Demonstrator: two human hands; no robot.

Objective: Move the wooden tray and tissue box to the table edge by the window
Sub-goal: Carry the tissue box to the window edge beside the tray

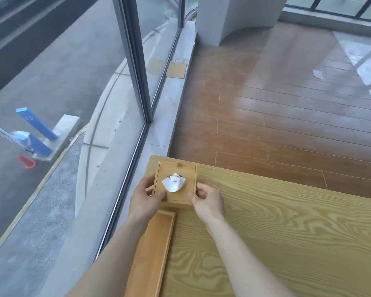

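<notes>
A square wooden tissue box (178,170) with a white tissue sticking out of its top sits at the far left corner of the light wooden table (287,221), beside the window. My left hand (146,196) grips its left side and my right hand (208,200) grips its right near corner. The long wooden tray (154,249) lies along the table's left edge, just behind the box toward me, with my left forearm crossing over it.
A floor-to-ceiling window (135,61) with a dark frame runs along the left of the table. A grey sill (169,108) lies below it, with a brown paper bag (177,69) further along. Wooden floor (276,108) stretches beyond the table's far edge.
</notes>
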